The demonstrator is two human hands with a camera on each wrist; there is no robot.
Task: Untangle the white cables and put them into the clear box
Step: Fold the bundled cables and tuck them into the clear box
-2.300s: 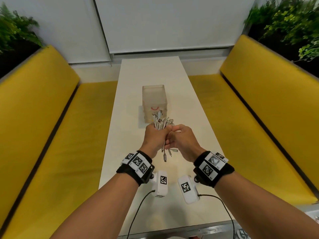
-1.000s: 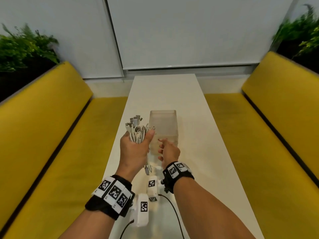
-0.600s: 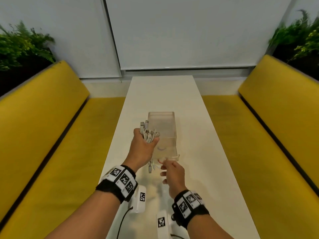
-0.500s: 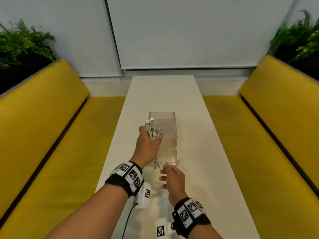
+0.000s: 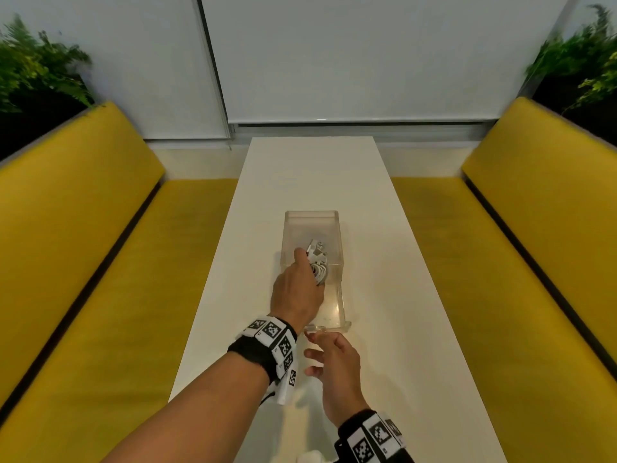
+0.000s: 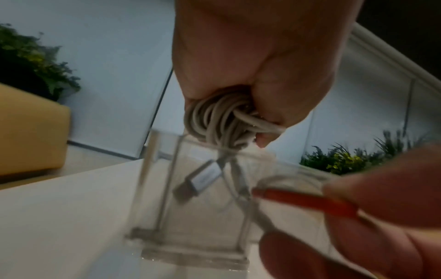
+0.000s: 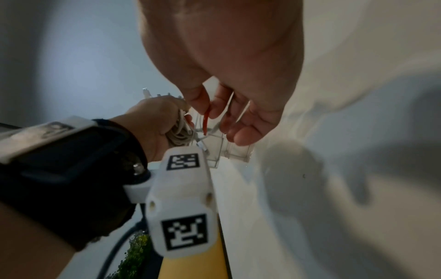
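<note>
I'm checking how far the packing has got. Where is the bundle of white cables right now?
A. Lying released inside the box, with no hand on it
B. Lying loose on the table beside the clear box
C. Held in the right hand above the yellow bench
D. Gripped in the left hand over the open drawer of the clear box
D: the left hand grips the white cables over the pulled-out drawer of the clear box.

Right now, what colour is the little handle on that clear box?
Red handle, clearest in the left wrist view.
</note>
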